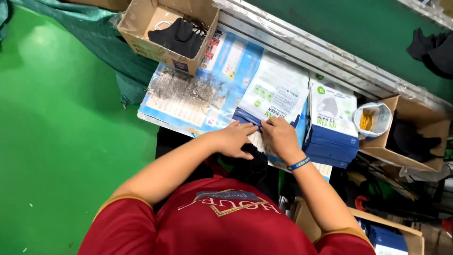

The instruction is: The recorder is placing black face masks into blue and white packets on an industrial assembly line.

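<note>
Seen from the head camera, both hands meet at the centre of the frame over a flat white-and-blue plastic packet (273, 92) lying on the tabletop (188, 101); the left hand (234, 138) rests at the packet's lower edge, its grip closed with fingertips pinching the dark blue flap there; the right hand (279, 137), with a blue wristband (298, 164), pinches the same edge just beside it, its grip closed likewise; a black fabric piece (252, 163) lies just below the hands, touching the left one. Right of centre stands a stack of blue-and-white packets (332, 125); beside it a white cup of yellow bands (371, 119); at upper left an open cardboard box (167, 30) holds black fabric.
</note>
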